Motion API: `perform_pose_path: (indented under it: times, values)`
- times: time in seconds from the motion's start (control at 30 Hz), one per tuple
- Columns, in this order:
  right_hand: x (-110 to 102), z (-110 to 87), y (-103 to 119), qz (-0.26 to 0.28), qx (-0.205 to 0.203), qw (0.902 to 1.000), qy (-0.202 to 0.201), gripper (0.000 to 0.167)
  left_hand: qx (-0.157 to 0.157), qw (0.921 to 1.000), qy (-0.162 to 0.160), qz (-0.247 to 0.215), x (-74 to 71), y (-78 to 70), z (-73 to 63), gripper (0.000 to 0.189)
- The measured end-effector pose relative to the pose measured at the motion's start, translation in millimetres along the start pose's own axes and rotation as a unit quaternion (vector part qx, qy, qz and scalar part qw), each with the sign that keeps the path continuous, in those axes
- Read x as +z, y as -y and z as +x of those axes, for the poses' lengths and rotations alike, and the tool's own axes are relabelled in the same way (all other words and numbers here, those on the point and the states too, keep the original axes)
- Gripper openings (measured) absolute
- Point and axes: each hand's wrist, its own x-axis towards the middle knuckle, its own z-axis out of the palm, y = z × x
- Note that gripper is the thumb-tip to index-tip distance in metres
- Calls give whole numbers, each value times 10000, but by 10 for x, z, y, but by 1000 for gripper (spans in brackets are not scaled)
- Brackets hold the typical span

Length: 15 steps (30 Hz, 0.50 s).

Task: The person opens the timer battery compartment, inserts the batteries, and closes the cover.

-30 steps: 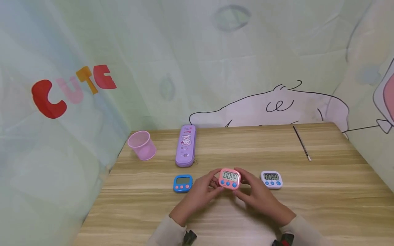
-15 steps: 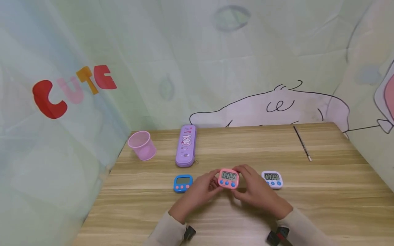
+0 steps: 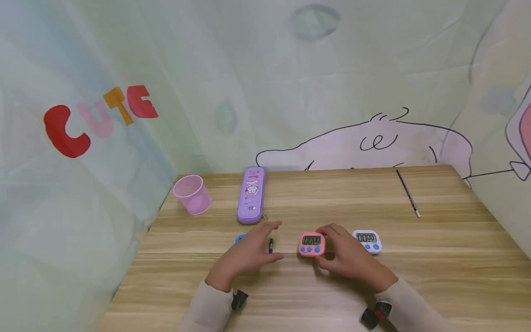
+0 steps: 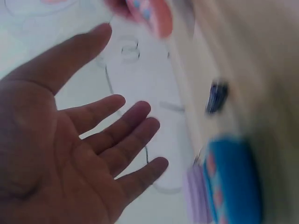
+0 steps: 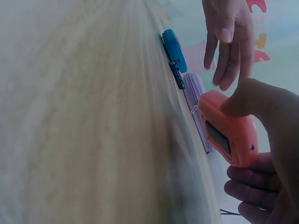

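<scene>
A pink digital timer (image 3: pixel 311 244) with blue buttons is gripped at its right edge by my right hand (image 3: pixel 351 256); in the right wrist view the timer (image 5: pixel 229 128) sits between thumb and fingers, raised off the table. My left hand (image 3: pixel 244 255) is apart from it to the left, empty, and its fingers (image 4: pixel 135 147) are spread in the left wrist view. Just beside that hand a small dark battery (image 3: pixel 271 246) lies on the table. Mostly covered by the left hand in the head view is a blue timer (image 3: pixel 239 238), plainer in the left wrist view.
A white timer (image 3: pixel 367 241) lies right of my right hand, partly hidden by it. Farther back are a purple pencil case (image 3: pixel 251 196), a pink cup (image 3: pixel 193 194) standing at the left and a pencil (image 3: pixel 408 192) at the right. A printed curtain (image 3: pixel 199 92) hangs behind the table.
My left hand has let go of the pink timer and moved left, over the blue timer. The battery has come into view. My right hand still holds the pink timer.
</scene>
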Motion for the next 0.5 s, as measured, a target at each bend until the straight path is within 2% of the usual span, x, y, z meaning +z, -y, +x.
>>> perform_pose_path:
  times: [0.1,0.2,0.37,0.5]
  values:
    - [4,-3,-13,-23,63,9999,84,65,-227,9997,-108,52,-129,103,-61,86]
    - [8,-4,-30,-37,119,9998,121,65,-497,9987,-58,48,-216,221,-113,89]
    - [15,-10,-51,1,197,9997,170,65,-891,9960,110,-4,-289,397,-169,88]
    - [29,-14,-62,36,185,9996,188,63,-1098,9938,189,-13,-312,467,-193,89]
